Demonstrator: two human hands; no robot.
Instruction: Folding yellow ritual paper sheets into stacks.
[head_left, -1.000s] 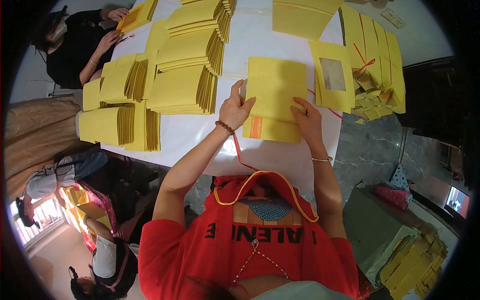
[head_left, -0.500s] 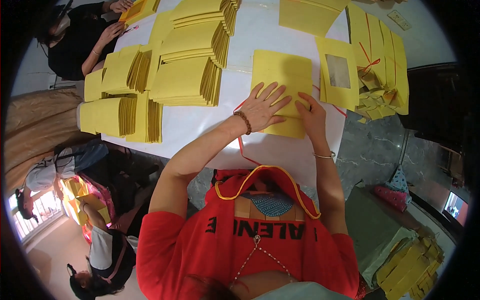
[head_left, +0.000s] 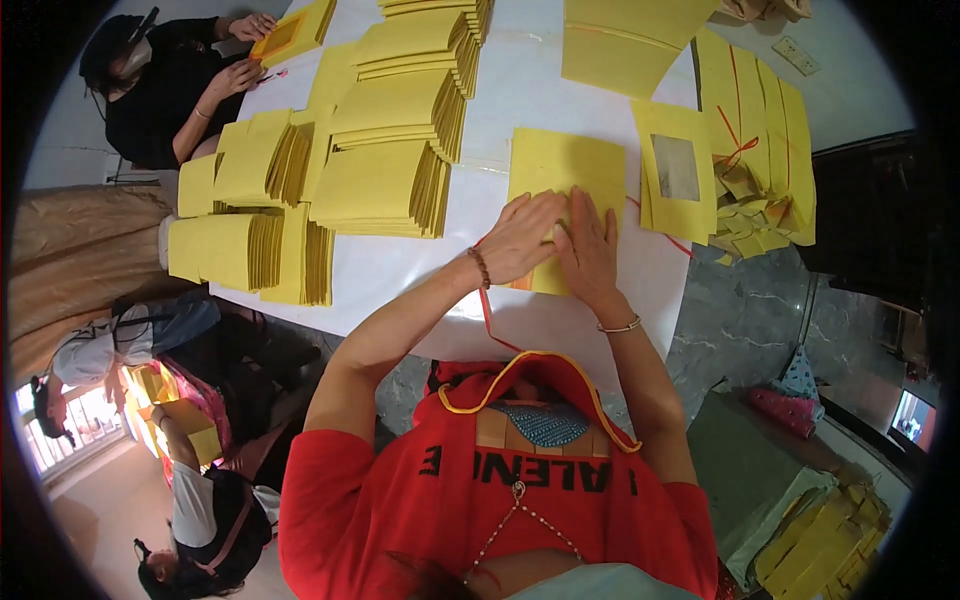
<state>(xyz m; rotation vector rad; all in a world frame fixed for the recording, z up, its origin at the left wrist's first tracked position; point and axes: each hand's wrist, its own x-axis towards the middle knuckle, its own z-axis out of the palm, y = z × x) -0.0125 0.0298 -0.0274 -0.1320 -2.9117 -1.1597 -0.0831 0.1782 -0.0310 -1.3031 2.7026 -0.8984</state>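
A yellow folded paper piece (head_left: 570,158) lies flat on the white-covered table in front of me. My left hand (head_left: 525,238) presses on its left side, fingers stretched and palm down. Beside it, my right hand (head_left: 588,250) also rests flat on the paper, fingers extended. The two hands touch or nearly touch near the paper's middle, and they hide its lower part. A red cord (head_left: 492,322) runs along the table under the paper and hangs toward the near edge.
Stacks of folded yellow papers (head_left: 375,190) stand left of my hands. To the right lie a yellow piece with a grey window (head_left: 675,168) and a bundle tied with red cord (head_left: 775,125). A co-worker (head_left: 160,95) handles a yellow piece at far left; another person (head_left: 215,515) sits lower left.
My right hand has moved from the paper's right edge inward, flattening next to my left hand. The whole view has shifted slightly, so the table appears lower.
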